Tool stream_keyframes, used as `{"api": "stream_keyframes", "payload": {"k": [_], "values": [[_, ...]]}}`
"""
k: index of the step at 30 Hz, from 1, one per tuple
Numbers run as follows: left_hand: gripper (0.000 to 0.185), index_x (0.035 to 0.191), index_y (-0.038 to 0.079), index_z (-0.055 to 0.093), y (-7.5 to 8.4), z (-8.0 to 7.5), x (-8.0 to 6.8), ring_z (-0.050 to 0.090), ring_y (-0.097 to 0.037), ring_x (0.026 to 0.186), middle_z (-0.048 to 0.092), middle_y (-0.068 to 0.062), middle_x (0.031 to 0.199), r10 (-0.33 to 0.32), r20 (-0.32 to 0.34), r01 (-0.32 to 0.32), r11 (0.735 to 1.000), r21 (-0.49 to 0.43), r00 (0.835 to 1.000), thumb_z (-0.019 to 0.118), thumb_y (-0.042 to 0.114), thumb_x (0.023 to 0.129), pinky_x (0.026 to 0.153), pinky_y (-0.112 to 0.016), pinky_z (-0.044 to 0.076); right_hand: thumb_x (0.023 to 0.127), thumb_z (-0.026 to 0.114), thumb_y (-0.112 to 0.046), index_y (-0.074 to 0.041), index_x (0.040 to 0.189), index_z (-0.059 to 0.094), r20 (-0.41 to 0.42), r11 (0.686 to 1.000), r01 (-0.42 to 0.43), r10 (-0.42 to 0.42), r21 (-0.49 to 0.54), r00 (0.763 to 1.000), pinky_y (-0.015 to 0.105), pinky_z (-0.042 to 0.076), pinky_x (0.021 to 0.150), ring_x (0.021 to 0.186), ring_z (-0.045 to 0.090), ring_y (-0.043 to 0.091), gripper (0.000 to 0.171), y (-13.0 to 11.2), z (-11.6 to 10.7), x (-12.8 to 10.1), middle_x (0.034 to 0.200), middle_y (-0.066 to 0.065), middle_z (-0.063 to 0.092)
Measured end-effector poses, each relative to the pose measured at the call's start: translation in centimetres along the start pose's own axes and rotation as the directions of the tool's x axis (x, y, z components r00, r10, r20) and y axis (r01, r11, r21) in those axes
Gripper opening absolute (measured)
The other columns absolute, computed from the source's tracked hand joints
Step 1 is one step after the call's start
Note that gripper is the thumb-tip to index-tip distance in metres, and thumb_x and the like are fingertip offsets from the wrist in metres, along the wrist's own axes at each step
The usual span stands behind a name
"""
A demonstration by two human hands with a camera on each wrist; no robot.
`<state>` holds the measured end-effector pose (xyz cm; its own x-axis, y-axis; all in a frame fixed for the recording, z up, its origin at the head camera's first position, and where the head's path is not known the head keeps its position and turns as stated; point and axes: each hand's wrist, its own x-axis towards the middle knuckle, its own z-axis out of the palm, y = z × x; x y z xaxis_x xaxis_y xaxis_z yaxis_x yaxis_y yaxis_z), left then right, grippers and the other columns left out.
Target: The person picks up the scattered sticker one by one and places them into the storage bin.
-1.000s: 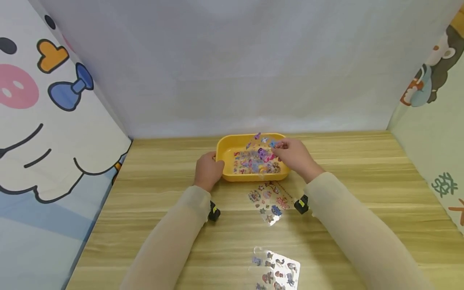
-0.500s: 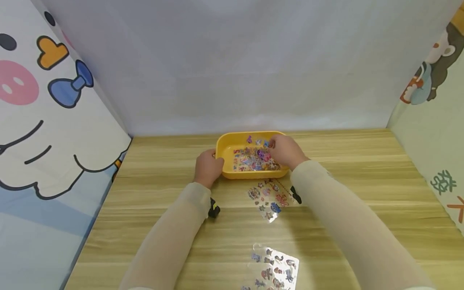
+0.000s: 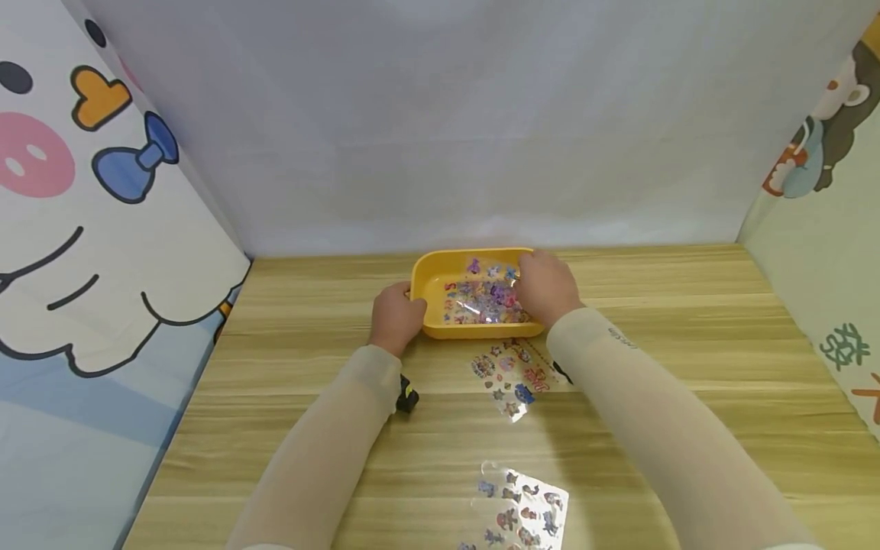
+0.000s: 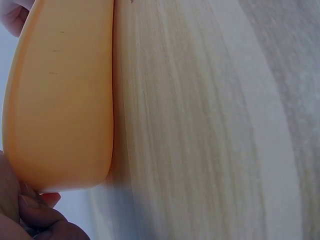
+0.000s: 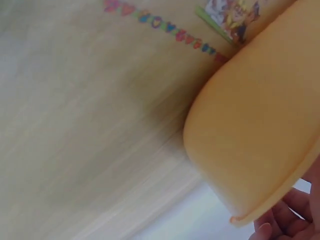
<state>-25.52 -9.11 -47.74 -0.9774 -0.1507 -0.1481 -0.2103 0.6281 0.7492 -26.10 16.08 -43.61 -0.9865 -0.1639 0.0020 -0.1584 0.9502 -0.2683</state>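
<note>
A yellow plastic tray (image 3: 435, 276) stands on the wooden table near the back wall, with several clear sticker sheets (image 3: 481, 299) printed with small colourful figures inside it. My left hand (image 3: 395, 317) grips the tray's left end, its thumb over the rim. Over the right end is my right hand (image 3: 548, 289), fingers curled at the edge of a sticker sheet (image 3: 493, 271) with purple, white and blue figures. In the right wrist view, my right fingers (image 5: 292, 212) show beyond the tray's rim; the spot where they meet the sheet is hidden.
Just in front of the tray lies a clear sticker sheet (image 3: 505, 382). Another sheet (image 3: 525, 512) lies closer to me, at the lower edge of the head view. A pale cloth wall (image 3: 440, 137) rises behind the table, with printed side panels (image 3: 41, 252) at both sides.
My right hand has lowered a raised sticker sheet into the tray, and that sheet now lies flatter among the others. My left hand has kept its grip on the tray.
</note>
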Motion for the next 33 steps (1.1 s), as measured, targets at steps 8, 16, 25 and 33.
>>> {"api": "stream_keyframes", "payload": {"k": [8, 16, 25, 33], "values": [[0.046, 0.139, 0.003, 0.063, 0.1, -0.1, -0.1, 0.067, -0.020, 0.089, 0.070, -0.011, 0.116, 0.002, 0.000, -0.002, 1.000, 0.004, 1.000, 0.058, 0.014, 0.095, 0.077, -0.034, 0.059, 0.098, 0.065, -0.009, 0.008, 0.121, 0.062, -0.025, 0.994, 0.056, -0.059, -0.092, 0.998, 0.048, 0.053, 0.090, 0.101, 0.058, 0.036, 0.028, -0.9, -0.9, -0.7, 0.118, 0.022, 0.056], [0.046, 0.140, 0.003, 0.063, 0.2, -0.1, -0.1, 0.066, -0.020, 0.093, 0.069, -0.011, 0.120, 0.002, 0.006, -0.002, 1.000, 0.017, 1.000, 0.058, 0.015, 0.096, 0.081, -0.035, 0.059, 0.098, 0.068, -0.015, 0.008, 0.129, 0.059, 0.007, 0.996, 0.084, -0.083, -0.042, 0.997, 0.048, 0.052, 0.093, 0.107, 0.059, 0.036, 0.039, -2.0, -2.8, -3.0, 0.119, 0.021, 0.060], [0.045, 0.139, 0.002, 0.063, 0.4, -0.3, -0.2, 0.066, -0.021, 0.093, 0.069, -0.012, 0.120, 0.001, 0.001, -0.001, 1.000, 0.011, 1.000, 0.058, 0.015, 0.096, 0.079, -0.035, 0.059, 0.096, 0.073, -0.022, 0.003, 0.119, 0.065, 0.041, 0.979, 0.188, -0.185, -0.079, 0.982, 0.043, 0.056, 0.076, 0.088, 0.063, 0.028, 0.035, -3.0, -3.5, -6.6, 0.103, 0.012, 0.065], [0.045, 0.138, 0.003, 0.064, 0.0, 0.0, 0.1, 0.067, -0.020, 0.093, 0.070, -0.011, 0.121, -0.007, 0.002, 0.007, 1.000, 0.019, 1.000, 0.059, 0.015, 0.095, 0.080, -0.034, 0.059, 0.092, 0.078, -0.034, -0.008, 0.101, 0.066, 0.127, 0.960, 0.276, -0.269, -0.041, 0.955, 0.036, 0.051, 0.061, 0.072, 0.057, 0.016, 0.030, -3.5, -0.6, -11.3, 0.085, -0.001, 0.062]]}}
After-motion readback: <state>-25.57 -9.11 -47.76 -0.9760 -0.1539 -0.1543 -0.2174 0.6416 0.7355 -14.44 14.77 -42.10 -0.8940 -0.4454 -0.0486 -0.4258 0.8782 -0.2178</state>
